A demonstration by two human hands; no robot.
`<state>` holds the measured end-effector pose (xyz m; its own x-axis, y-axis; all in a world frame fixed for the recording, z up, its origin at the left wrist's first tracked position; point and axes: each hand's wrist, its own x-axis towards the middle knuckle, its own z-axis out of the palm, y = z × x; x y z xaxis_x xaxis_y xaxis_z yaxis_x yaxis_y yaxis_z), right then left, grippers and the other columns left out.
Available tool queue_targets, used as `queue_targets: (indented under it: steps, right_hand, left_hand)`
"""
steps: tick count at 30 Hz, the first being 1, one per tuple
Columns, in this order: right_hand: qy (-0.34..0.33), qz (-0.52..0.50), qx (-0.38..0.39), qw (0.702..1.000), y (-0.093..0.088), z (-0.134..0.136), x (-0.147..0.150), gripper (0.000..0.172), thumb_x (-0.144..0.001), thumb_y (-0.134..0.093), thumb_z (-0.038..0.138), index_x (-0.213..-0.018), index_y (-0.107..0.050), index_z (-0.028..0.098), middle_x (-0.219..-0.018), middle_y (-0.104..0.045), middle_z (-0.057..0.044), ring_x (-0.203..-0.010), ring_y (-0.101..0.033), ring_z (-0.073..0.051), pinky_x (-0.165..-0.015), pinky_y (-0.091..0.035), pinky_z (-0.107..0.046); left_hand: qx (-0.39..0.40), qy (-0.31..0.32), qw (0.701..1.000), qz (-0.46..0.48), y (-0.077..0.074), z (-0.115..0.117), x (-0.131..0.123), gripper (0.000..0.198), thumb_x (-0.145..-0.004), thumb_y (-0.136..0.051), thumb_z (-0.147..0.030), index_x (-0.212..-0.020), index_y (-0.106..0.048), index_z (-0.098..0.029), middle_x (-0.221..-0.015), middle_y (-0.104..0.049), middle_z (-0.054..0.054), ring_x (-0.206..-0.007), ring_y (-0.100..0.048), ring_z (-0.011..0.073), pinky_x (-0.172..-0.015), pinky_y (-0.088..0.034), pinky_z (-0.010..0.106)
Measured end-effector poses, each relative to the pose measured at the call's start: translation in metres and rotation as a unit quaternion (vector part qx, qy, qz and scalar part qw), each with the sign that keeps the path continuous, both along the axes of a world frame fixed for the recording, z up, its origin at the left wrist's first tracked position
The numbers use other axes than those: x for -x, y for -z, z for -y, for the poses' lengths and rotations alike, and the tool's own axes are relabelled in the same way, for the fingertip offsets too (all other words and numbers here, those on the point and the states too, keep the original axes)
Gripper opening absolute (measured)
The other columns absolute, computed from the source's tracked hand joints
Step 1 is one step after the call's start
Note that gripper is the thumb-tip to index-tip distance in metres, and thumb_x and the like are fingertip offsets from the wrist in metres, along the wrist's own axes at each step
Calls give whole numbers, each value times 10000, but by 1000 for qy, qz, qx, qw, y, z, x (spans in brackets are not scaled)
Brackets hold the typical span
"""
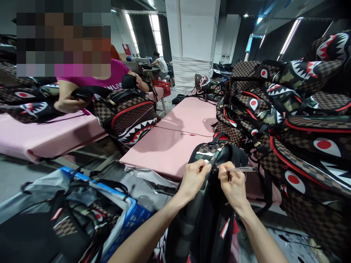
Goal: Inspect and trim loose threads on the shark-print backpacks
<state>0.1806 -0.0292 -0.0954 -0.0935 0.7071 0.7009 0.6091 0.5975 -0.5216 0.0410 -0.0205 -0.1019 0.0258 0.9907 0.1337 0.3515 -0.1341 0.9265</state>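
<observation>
A black and camouflage backpack (204, 219) stands upright in front of me, leaning against the pink table's edge. My left hand (192, 179) is closed in a pinch at the backpack's upper part. Close beside it, my right hand (232, 185) is closed around a slim, shiny tool (242, 169) that sticks out to the right; its kind is unclear. The fingertips of both hands nearly meet over a dark strip of the bag, and what lies between them is too small to make out. A red-and-white tag (225, 228) hangs lower on the bag.
Checkered shark-face backpacks (296, 146) are piled along the right. The pink table (175, 117) holds a small red item (189, 134). Across it, a co-worker in a magenta shirt handles another backpack (128, 117). A blue crate (134, 215) with bags stands at lower left.
</observation>
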Motion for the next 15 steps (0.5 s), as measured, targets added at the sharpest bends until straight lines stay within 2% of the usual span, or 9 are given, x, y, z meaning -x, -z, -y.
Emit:
queue_targets:
  steps: [7, 12, 15]
  right_hand:
    - [-2, -1, -49, 999, 12, -1, 2, 150, -857, -431, 155, -752, -530, 195, -669, -597, 11, -545, -545, -96, -532, -394, -211]
    - [-6, -30, 9, 1000, 5, -1, -2, 191, -880, -422, 187, -720, -526, 194, -557, -519, 44, -469, -496, -79, -484, -375, -191]
    - [-6, -11, -9, 1000, 3, -2, -1, 200, -884, -418, 192, -714, -525, 191, -582, -546, 35, -475, -502, -78, -492, -376, -195]
  left_hand:
    - [-6, -1, 1000, -4, -1, 1, -1, 319, -798, -471, -402, -599, -501, -154, -531, -401, -50, -504, -325, 78, -485, -248, 202]
    - [-6, 0, 1000, 0, 1, 0, -1, 315, -802, -471, -399, -607, -503, -153, -527, -385, -53, -504, -319, 76, -479, -236, 203]
    - [-10, -4, 1000, -6, 1, 0, -1, 315, -807, -470, -392, -605, -500, -153, -524, -380, -56, -499, -315, 74, -479, -235, 202]
